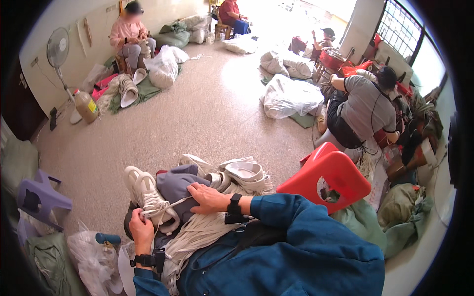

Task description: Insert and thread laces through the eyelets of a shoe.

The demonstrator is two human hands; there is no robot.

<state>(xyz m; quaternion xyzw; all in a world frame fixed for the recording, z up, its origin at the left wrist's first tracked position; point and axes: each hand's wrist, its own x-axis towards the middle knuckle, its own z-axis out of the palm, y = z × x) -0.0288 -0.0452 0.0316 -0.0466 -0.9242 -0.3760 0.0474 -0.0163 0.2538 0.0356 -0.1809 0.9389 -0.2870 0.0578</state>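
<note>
A cream lace-up sneaker [157, 203] rests on my lap over grey cloth, its toe pointing away and its opening toward me. Another cream sneaker [132, 178] lies close against its left side. My right hand [210, 199] is closed on a pale shoelace [178, 201] that stretches out from the sneaker's right side. Beside the sneaker's left edge, my left hand [141, 231] pinches what looks like the lace's other end, mostly covered by the fingers. A thick bundle of loose cream laces [200, 236] drapes across my lap below my right hand.
More cream shoes [244, 171] lie just beyond my lap. A red plastic stool [328, 172] is at my right, a purple stool [43, 197] at my left. Plastic bags [91, 256] sit near my left arm. Co-workers [363, 106] sit farther off among sacks [291, 96]; a fan [58, 47] stands left.
</note>
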